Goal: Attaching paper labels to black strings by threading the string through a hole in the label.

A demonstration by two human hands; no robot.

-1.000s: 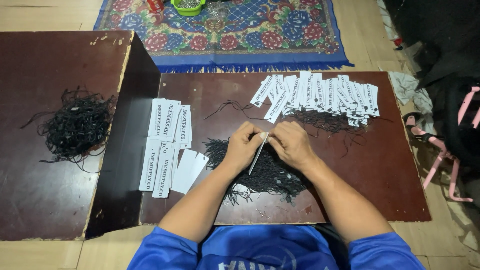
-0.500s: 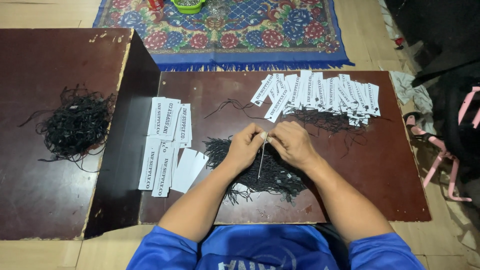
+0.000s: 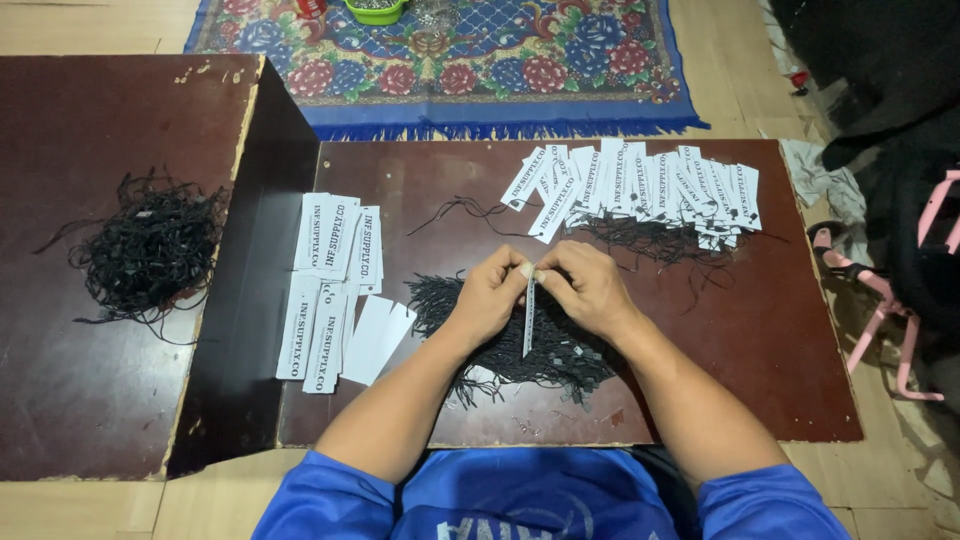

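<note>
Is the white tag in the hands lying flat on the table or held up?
Held up. The white tag hangs edge-on from its top end, pinched between the left hand and right hand, above the black strings.

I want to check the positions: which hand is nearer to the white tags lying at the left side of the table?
Left. The left hand is just right of the white tags; the right hand is further right, across the tag strip both hold.

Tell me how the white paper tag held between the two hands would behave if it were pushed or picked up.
The white tag is a thin narrow strip hanging straight down from the left hand and right hand, so it is probably light and fairly stiff card, though bendable. Flat ones like the tag stack would likely slide on the smooth table, not roll.
</note>
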